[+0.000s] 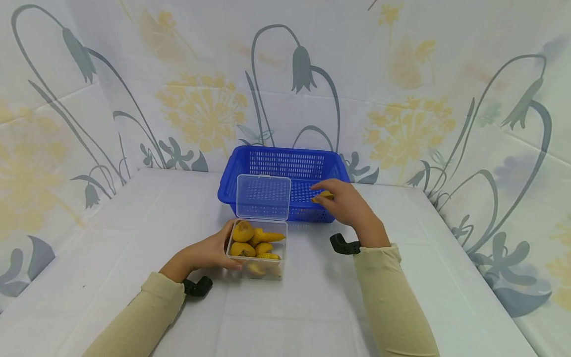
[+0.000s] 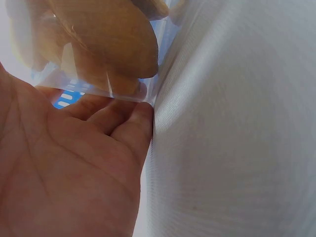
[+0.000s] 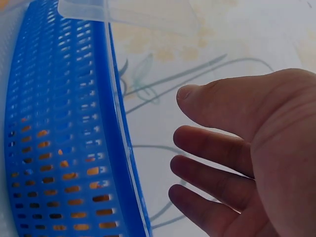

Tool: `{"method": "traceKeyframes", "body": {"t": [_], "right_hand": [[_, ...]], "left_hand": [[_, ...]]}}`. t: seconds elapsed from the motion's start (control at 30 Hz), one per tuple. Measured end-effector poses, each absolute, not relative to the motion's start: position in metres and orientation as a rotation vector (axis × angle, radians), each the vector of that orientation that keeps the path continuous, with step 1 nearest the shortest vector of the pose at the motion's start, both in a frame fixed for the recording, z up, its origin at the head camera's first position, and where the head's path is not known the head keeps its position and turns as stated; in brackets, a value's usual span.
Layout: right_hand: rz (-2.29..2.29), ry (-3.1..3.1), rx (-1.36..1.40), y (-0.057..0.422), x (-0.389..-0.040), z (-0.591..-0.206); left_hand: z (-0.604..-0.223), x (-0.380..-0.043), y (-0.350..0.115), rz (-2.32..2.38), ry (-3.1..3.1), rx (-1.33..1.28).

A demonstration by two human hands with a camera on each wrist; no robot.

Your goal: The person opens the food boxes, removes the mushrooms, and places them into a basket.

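My left hand (image 1: 213,250) grips a clear plastic box (image 1: 285,267) by its left side, thumb at the front and fingers round the back. Inside lie several yellow pieces: a round fruit-like one (image 1: 243,231), a long-necked gourd shape (image 1: 271,237) and one like a corn cob (image 1: 268,256). The box's clear lid (image 1: 263,198) stands raised, overlapping a blue slotted basket (image 1: 226,183). Over the basket's right front corner hovers my right hand (image 1: 345,203), thumb and fingers apart with nothing between them. A yellow piece (image 1: 325,195) shows past its fingers, within the basket.
Orange-yellow patches show through the basket's slotted wall (image 3: 111,148) in the right wrist view. Behind the basket rises a flower-printed cloth (image 1: 276,74), and similar cloth hangs at both sides. White cloth (image 1: 178,317) covers the table.
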State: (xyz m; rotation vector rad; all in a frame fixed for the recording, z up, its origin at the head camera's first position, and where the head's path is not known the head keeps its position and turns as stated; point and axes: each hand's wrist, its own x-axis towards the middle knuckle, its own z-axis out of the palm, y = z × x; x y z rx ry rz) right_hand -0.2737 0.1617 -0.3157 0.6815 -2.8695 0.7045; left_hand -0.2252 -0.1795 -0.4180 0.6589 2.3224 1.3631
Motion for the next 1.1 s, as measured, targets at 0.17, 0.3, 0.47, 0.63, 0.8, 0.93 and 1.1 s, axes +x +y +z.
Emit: {"method": "traceKeyframes", "body": {"t": [0.17, 0.3, 0.47, 0.63, 0.8, 0.93, 1.1], "right_hand": [[0.717, -2.875, 0.71, 0.155, -0.27, -0.314], [0.715, -2.887, 0.727, 0.15, -0.266, -0.312], [0.681, -2.864, 0.787, 0.144, -0.262, -0.31], [0.662, -2.851, 0.833, 0.139, -0.258, -0.309], [0.63, -2.838, 0.882, 0.132, -0.253, -0.307], [0.6, -2.814, 0.939, 0.127, -0.25, -0.309], [0.587, -2.808, 0.979, 0.119, -0.245, -0.31]], "left_hand": [[-0.417, -0.225, -0.179, 1.357, 2.334, 0.655], [-0.417, -0.225, -0.179, 1.362, 2.322, 0.659], [-0.418, -0.226, -0.18, 1.364, 2.31, 0.659], [-0.418, -0.226, -0.18, 1.362, 2.309, 0.653], [-0.417, -0.225, -0.179, 1.366, 2.314, 0.656], [-0.416, -0.225, -0.179, 1.367, 2.313, 0.656], [-0.416, -0.225, -0.179, 1.368, 2.327, 0.663]]}}
